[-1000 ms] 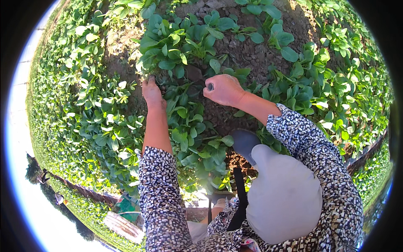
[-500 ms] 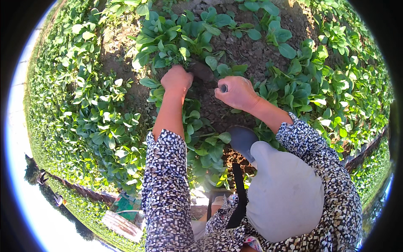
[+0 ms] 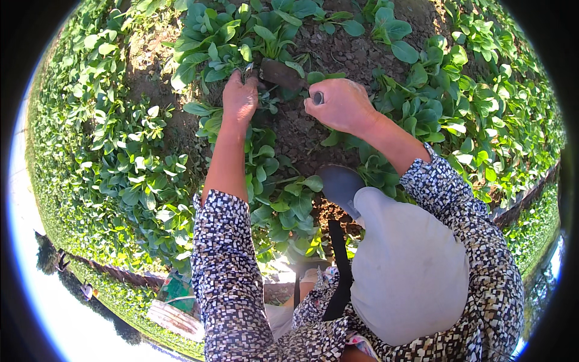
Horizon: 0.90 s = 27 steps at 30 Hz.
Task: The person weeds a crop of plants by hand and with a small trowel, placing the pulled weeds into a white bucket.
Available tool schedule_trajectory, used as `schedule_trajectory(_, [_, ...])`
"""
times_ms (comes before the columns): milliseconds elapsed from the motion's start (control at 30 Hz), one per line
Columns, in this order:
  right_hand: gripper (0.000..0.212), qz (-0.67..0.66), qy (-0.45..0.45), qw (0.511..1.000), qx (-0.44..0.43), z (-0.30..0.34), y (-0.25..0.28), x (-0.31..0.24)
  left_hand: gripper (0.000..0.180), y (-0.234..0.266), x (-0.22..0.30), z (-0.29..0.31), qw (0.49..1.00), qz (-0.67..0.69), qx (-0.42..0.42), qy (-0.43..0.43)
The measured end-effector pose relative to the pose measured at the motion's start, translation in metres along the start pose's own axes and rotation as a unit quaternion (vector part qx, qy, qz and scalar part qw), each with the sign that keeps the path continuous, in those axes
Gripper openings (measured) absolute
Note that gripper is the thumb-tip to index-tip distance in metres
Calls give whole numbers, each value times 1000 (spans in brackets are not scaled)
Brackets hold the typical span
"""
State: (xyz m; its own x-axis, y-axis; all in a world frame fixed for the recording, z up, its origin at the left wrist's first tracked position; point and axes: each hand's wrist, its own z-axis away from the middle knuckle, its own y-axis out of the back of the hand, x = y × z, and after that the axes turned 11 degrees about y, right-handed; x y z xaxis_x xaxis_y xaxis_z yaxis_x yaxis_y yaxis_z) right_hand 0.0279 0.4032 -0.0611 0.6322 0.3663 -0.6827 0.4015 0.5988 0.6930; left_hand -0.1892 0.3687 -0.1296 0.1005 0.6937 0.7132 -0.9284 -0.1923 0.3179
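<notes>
My right hand (image 3: pixel 341 105) is wrapped round the handle (image 3: pixel 318 98) of a short-handled tool, whose round handle end points up toward me. Its flat, soil-coloured blade (image 3: pixel 281 73) extends to the left over the soil, close to my left hand. My left hand (image 3: pixel 240 99) reaches in at the base of a leafy green plant (image 3: pixel 220 51), thumb and fingers drawn in around the stems. Leaves partly hide the fingertips, so what lies between them is unclear.
Rows of broad-leaved greens (image 3: pixel 422 114) grow on both sides, with crumbly brown soil (image 3: pixel 344 51) between them. Below my hands are a grey cap (image 3: pixel 410 265) and its dark brim (image 3: pixel 339 186). A green and white sack (image 3: pixel 178 289) lies at the lower left.
The view has shifted, so the plants sit farther up and left. My left fist has loosened, fingers now extending into the stems. The blade has moved forward and shows more of its flat face.
</notes>
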Motion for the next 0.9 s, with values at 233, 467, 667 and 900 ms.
schedule_trajectory(233, [24, 30, -5, 996, -86, -19, 22, -17, 54, -25, 17, -26, 933, -322, 161, -10])
schedule_trajectory(467, [27, 18, -3, 998, -55, -20, 9, -9, 32, -29, 12, -45, 907, -386, 170, -17])
schedule_trajectory(667, [23, 56, 59, 996, -31, -16, -21, 11, 30, -30, 5, -42, 906, -384, 177, -34])
schedule_trajectory(900, [22, 37, 80, 995, 47, 6, -41, 19, 23, 1, -23, -16, 975, -39, 187, -109])
